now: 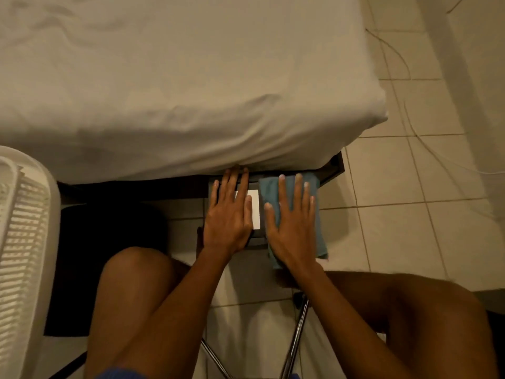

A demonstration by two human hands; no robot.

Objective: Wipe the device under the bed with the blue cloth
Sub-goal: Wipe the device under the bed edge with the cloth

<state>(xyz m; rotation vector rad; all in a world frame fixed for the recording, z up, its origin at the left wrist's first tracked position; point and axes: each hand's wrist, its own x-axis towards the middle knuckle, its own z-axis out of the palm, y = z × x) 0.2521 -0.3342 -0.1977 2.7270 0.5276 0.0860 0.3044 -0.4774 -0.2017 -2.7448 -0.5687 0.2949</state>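
Note:
A dark flat device (261, 236) with a white label (254, 209) lies on the floor, partly under the foot of the bed (191, 91). My left hand (229, 217) rests flat on its left half, fingers straight and pointing toward the bed. The blue cloth (317, 228) is spread over the device's right half and hangs past its near edge. My right hand (291, 228) presses flat on the cloth with fingers spread. The far end of the device is hidden under the mattress.
A white slatted fan or basket (21, 242) stands at the left. My bare knees (136, 283) frame chrome chair legs (297, 329) below. Thin white cables (410, 116) trail over the tiled floor (396, 187) at the right. A dark bed frame corner (334, 166) juts out.

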